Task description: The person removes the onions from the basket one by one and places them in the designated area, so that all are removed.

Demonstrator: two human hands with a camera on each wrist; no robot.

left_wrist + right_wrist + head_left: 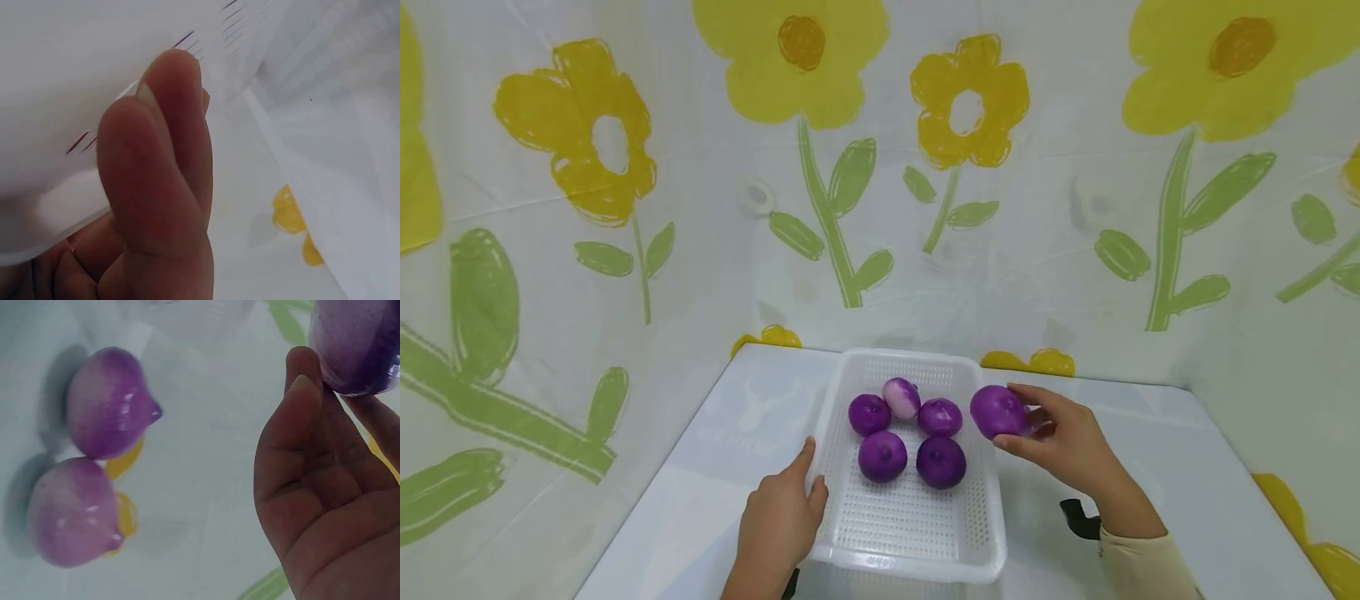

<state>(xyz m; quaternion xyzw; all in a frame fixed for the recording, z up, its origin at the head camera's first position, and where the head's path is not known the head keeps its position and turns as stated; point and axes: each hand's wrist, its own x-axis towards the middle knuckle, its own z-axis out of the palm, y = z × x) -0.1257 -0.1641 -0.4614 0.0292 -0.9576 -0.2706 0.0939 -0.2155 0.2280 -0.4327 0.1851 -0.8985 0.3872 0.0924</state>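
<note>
Several purple onions (pixel 882 457) sit inside a white plastic basket (pixel 917 567), grouped toward its far half. One of them, a paler onion (pixel 901 398), shows a white and purple side. My right hand (pixel 1060 433) pinches another purple onion (pixel 997 412) between thumb and fingers, raised by the basket's right rim. That held onion (pixel 353 344) is partly cut off in the right wrist view. At the basket's left rim, my left hand (pixel 781 517) holds the edge, index finger pointing forward and thumb at the rim. The left wrist view shows its thumb (pixel 140 181) against the slotted basket wall.
The basket stands on a white table (pixel 715 467). Behind and beside the table hangs a white cloth (pixel 1045 275) printed with yellow flowers. A black strap (pixel 1078 520) is near my right wrist. Two onions (pixel 112 403) appear left of the hand in the right wrist view.
</note>
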